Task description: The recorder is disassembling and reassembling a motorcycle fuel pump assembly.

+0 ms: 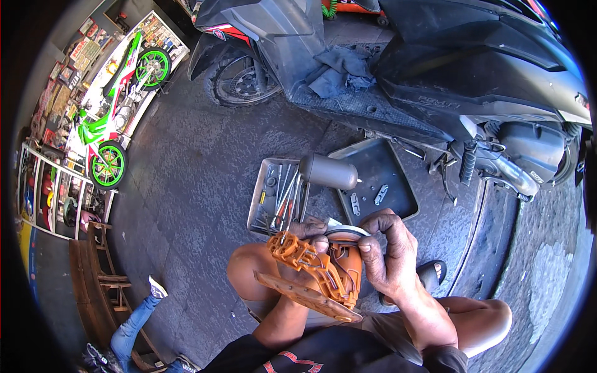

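Atop orange housing, pinching ring with left hand and right hand, seemingly partway through, unable to tell if seated, with two plates loose in tray.

Left hand, right hand pinch ring on orange part.

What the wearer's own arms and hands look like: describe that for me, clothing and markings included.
The bare left hand and bare right hand wear no visible gloves or rings. Dark, grease-like smudges mark the fingers. The right forearm is uncovered, with a dark fabric sleeve near its elbow. The left hand is partly hidden.
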